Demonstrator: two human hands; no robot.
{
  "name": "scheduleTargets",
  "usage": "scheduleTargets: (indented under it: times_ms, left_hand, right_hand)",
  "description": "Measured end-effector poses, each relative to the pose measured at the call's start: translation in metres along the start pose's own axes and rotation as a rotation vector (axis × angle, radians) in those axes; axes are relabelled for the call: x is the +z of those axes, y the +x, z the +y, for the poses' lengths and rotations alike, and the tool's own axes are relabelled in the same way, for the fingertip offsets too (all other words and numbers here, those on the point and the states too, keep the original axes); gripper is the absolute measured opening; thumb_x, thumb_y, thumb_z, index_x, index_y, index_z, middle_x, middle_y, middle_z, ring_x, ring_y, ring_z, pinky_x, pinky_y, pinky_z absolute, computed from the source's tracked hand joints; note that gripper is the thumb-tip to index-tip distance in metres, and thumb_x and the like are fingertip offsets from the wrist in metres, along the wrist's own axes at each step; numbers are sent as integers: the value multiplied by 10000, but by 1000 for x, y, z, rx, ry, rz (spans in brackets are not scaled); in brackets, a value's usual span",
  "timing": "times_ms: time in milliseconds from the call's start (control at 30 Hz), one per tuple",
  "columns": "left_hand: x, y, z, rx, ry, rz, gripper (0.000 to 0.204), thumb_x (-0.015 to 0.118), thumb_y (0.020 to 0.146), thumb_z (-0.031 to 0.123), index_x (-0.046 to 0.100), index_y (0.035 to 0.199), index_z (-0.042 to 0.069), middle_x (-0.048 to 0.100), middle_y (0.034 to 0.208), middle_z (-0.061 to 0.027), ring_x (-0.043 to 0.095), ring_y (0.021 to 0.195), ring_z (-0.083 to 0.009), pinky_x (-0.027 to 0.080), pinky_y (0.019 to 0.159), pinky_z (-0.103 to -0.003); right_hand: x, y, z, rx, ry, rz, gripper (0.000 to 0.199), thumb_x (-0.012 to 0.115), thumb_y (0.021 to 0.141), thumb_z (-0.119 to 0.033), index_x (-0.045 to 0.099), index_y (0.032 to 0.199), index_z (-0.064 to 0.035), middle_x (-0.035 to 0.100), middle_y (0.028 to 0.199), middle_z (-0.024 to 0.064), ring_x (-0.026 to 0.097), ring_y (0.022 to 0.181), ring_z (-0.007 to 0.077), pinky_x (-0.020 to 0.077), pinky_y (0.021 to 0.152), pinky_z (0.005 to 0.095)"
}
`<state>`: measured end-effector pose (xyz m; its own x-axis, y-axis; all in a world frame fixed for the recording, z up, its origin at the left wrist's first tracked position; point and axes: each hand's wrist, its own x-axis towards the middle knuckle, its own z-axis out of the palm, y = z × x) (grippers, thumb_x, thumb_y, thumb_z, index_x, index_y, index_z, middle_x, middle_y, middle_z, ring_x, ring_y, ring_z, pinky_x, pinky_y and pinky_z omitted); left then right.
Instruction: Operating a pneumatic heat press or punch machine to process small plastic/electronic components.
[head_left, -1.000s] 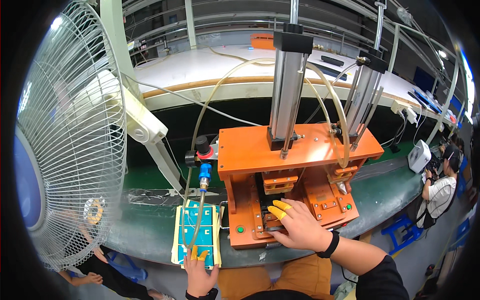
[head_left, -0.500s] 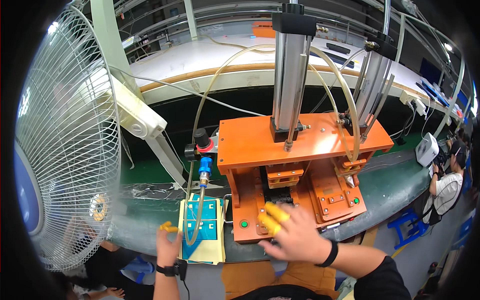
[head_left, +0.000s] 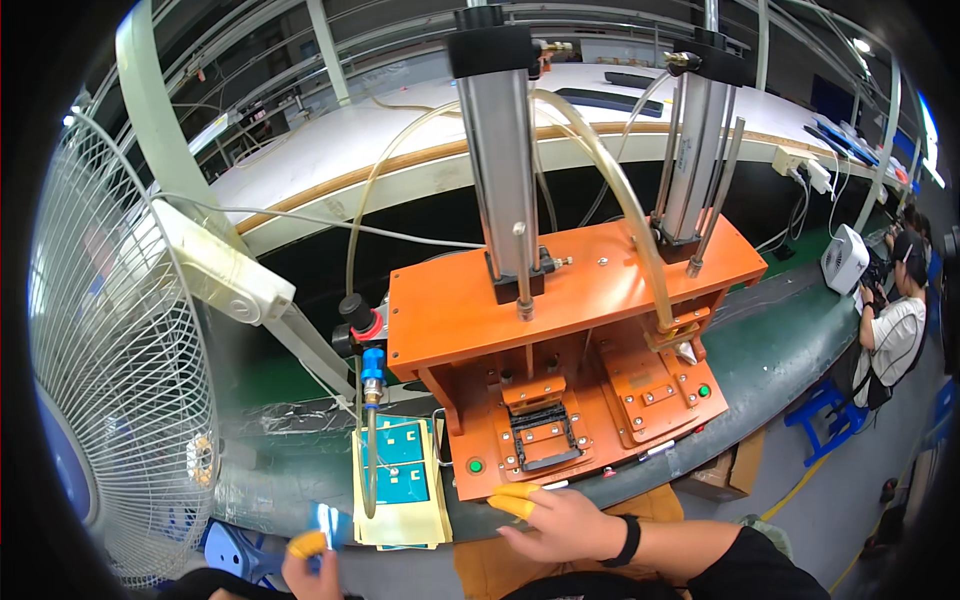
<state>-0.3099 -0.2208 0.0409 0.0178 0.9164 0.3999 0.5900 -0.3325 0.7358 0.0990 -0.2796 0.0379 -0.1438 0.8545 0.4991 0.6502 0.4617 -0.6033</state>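
Black frame sits in press; left fingers pinch blue piece, right fingers released.

Counter: runs left to right, before the back counter
Press: stands mid-counter; carries left cylinder and right cylinder on top
Frame: sits on the press base, left half
Block: lies on the base, right of the frame
Regulator: juts from the press's left side
Sheet stack: lies left of the press, behind the hanging hose
Left hand: near the stack's front left, film piece between fingers
Right hand: before the press
Near fan: far left
Far fan: on the counter's right stretch
Co-worker: beside the far fan
Stool: on the floor, right
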Motion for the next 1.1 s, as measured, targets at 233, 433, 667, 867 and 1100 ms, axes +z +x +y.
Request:
scheduleTargets:
  times_ms: [233,433,667,867,1100]
  left_hand:
    - [51,-34,87,50,-338,-441,256,800,882,13,736,1128,-20,764,1140,-164,715,1101,-295,538,987,-406]
    - [112,-25,118,208,-317,-559,248,806,892,43,746,1129,1,777,1128,-132,733,1058,-265,553,965,-369]
    - [151,-24,136,305,-253,-610,275,869,867,115,780,1118,46,783,1091,-115,735,995,-298,570,894,-356]
    - [160,-24,138,320,-259,-637,261,864,874,136,788,1109,51,778,1061,-118,733,979,-298,575,876,-357]
    - [164,1,166,375,-194,-667,246,861,866,135,790,1083,44,781,1046,-137,743,950,-314,584,861,-368]
  right_hand:
    - [-55,8,23,-214,-115,257,365,831,823,-130,763,1177,-70,732,1074,91,680,775,258,566,669,339]
    - [-70,13,28,-136,-313,222,434,864,791,-189,752,1196,-80,703,1207,103,637,1027,317,508,834,413]
    - [-77,16,29,-81,-448,150,469,856,809,-270,737,1211,-60,698,1236,137,612,1149,343,476,946,466]
    - [-78,16,42,-138,-445,93,356,859,825,-261,771,1135,-111,699,1050,43,631,1023,275,479,888,427]
    - [-105,28,42,-359,-411,233,236,853,812,-124,772,1028,-75,669,877,18,638,769,225,496,676,358]
